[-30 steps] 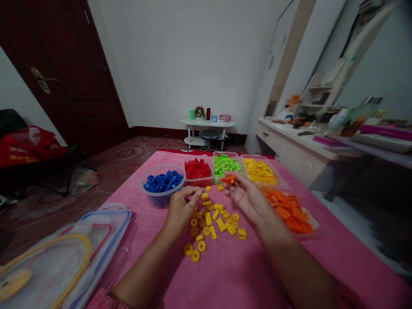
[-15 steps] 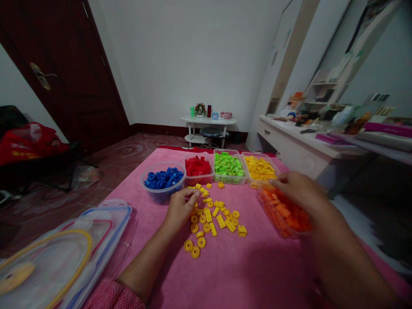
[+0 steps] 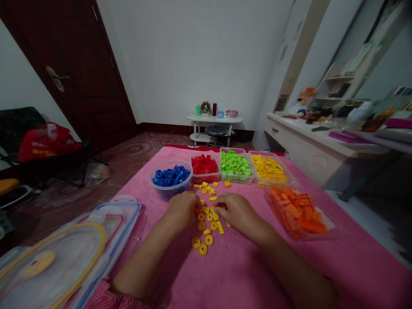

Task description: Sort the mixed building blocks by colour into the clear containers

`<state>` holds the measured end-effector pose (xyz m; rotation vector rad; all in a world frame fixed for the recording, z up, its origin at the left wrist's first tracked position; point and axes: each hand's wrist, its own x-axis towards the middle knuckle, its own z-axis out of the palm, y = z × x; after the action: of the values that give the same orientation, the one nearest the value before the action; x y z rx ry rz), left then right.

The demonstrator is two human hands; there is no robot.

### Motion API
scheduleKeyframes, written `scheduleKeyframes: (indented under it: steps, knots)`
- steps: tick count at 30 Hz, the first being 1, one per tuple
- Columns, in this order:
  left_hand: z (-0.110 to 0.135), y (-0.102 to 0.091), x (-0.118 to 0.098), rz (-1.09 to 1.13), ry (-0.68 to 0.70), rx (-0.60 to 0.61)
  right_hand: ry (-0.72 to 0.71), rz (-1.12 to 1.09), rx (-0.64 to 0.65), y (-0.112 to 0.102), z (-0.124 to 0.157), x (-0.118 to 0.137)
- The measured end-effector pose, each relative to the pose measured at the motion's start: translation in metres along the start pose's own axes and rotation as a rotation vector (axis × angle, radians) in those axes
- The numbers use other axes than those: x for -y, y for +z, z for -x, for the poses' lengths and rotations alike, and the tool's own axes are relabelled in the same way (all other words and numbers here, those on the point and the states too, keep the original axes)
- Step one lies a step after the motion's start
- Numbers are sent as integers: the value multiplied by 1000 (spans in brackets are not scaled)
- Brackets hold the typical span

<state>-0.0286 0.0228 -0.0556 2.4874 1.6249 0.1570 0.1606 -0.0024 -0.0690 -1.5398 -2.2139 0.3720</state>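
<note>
Loose yellow toy bricks and wheels [image 3: 202, 249] lie scattered on the pink cloth [image 3: 225, 274]. My left hand [image 3: 182, 210] is at their left edge, fingers curled together; a small reddish-orange patch shows at its fingertips, too small to name. Opposite it, my right hand [image 3: 240, 214] bends over the same pile, fingers closed, their tips among the yellow pieces. What it grips, if anything, is hidden. An orange-brick tub [image 3: 334, 229] stands to the right of my right hand, and a round tub of blue bricks [image 3: 154, 184] just beyond my left.
Tubs of red bricks [image 3: 206, 165], green bricks [image 3: 236, 165] and yellow bricks [image 3: 268, 167] line the far side. Clear lids with coloured seals [image 3: 74, 249] are stacked at the left. A white dresser [image 3: 299, 141] stands to the right, beyond the cloth.
My right hand has moved left from the orange tub to the yellow pile. My left hand stays by the pile, its fingers more curled. The view has shifted slightly.
</note>
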Motion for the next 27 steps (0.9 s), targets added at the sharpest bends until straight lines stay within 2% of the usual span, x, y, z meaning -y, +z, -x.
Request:
scheduleKeyframes:
  steps: [3,5,7,11,13,15,19,22,24,27]
  knots:
    - [-2,6,2,24,-19,-28,-4,-34,-8,3,0,-2]
    - [-6,6,4,122,-40,-51,-8,-95,-40,3,-2,0]
    - [-9,3,4,347,-4,-50,12,-261,-117,3,-4,4]
    - [-11,-3,-3,978,67,42,86,-742,-229,-2,-7,16]
    - [-10,-5,-9,1143,41,56,58,-799,-265,-5,-6,21]
    - [-8,-6,-14,1191,20,38,-1,-711,-327,-8,-5,23]
    - [-8,-4,-19,1197,36,-15,-84,-531,-382,-21,-5,24]
    - [-10,0,-17,1083,28,-77,-60,-382,-453,-50,-3,14]
    - [-11,1,-14,847,7,-131,33,-221,-504,-78,3,-3]
    - [-6,-5,-9,324,-88,-156,292,47,-474,-121,21,-45]
